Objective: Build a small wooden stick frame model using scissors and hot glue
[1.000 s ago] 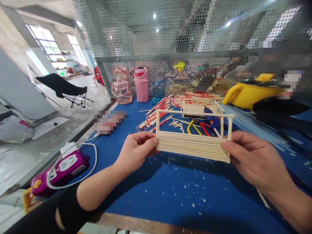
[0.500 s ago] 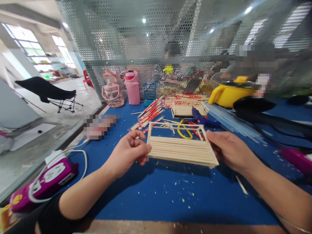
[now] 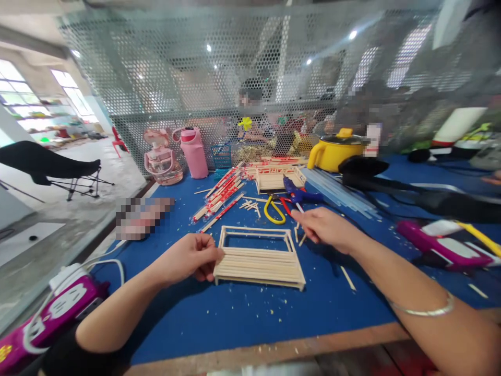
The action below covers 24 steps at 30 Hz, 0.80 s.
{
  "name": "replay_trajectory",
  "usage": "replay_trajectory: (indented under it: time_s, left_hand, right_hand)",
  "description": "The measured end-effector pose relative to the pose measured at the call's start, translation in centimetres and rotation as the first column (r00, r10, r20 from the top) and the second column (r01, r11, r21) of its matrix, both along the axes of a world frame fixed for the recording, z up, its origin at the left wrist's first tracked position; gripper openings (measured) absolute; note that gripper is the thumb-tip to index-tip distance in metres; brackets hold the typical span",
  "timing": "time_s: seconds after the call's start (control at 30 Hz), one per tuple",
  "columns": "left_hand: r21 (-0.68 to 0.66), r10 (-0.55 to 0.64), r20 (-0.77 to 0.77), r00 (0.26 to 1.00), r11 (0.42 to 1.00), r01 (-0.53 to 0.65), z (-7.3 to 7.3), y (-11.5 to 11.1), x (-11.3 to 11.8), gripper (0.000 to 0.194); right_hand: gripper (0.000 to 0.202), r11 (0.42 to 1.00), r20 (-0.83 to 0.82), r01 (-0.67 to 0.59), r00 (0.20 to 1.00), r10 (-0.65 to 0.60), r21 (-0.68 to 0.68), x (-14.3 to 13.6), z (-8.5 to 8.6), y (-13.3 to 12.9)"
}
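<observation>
A small wooden stick frame point(image 3: 258, 266) with a slatted base rests on the blue table mat. My left hand point(image 3: 199, 256) grips its left end between thumb and fingers. My right hand point(image 3: 319, 227) is beyond the frame's right side, fingers drawn together beside the red-handled tool point(image 3: 286, 206); whether it holds anything is hidden. Just behind are yellow-handled pliers point(image 3: 274, 211), a blue glue gun point(image 3: 299, 192) and short cut sticks point(image 3: 250, 205). A second stick frame point(image 3: 274, 181) stands further back.
Red-wrapped chopsticks point(image 3: 223, 194), clear glue sticks point(image 3: 340, 190) and a yellow pot point(image 3: 334, 151) lie toward the back. Pink bottles point(image 3: 194, 156) stand by the mesh screen point(image 3: 172, 78). Purple power strips point(image 3: 66, 308) flank the work area. A person is visible behind the mesh.
The stick frame has been lowered onto the mat. My right hand has let go of it and moved away toward the tools. My left hand still holds the left end. The view has shifted right.
</observation>
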<state>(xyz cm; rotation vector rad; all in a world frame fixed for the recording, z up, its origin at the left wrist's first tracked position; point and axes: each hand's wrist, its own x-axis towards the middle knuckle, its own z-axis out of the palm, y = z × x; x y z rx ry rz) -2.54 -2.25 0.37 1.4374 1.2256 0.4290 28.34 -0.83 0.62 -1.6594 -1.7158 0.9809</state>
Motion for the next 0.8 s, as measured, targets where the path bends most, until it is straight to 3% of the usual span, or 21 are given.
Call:
replay_trajectory:
  time_s: [0.1, 0.2, 0.3, 0.4, 0.53, 0.67, 0.8]
  left_hand:
    - [0.188, 0.081, -0.111, 0.99, 0.98, -0.059, 0.3, 0.5, -0.7, 0.043]
    - [0.4, 0.272, -0.139, 0.952, 0.895, -0.197, 0.3, 1.2, -1.4, 0.049]
    - [0.526, 0.383, -0.076, 0.921, 0.8, -0.289, -0.3, 2.1, -1.7, 0.044]
    - [0.594, 0.382, 0.004, 0.924, 0.742, -0.309, -1.3, 2.7, -1.8, 0.035]
    - [0.593, 0.354, 0.031, 0.935, 0.746, -0.303, -2.0, 3.3, -2.1, 0.033]
    - [0.648, 0.409, -0.046, 0.911, 0.707, -0.285, -1.9, 3.7, -2.9, 0.03]
    - [0.679, 0.41, -0.068, 0.909, 0.687, -0.259, -2.2, 3.7, -3.6, 0.023]
  right_hand:
    - [0.046, 0.938, 0.085, 0.153, 0.979, -0.188, 0.312, 1.4, 0.0, 1.1]
    - [0.03, 0.884, 0.207, 0.164, 0.938, -0.277, 0.438, 2.6, -0.3, 2.0]
    - [0.026, 0.893, 0.298, 0.116, 0.917, -0.264, 0.434, 2.7, -0.8, 2.2]
    - [0.022, 0.917, 0.38, 0.001, 0.91, -0.166, 0.398, 1.9, -1.1, 1.6]
    - [0.012, 0.935, 0.497, -0.162, 0.868, -0.016, 0.314, 0.7, -1.5, 1.0]
    - [0.011, 0.938, 0.556, -0.202, 0.831, 0.012, 0.282, 0.9, -1.4, 1.4]
    - [0.015, 0.935, 0.563, -0.242, 0.824, 0.058, 0.259, 1.9, -0.3, 1.3]
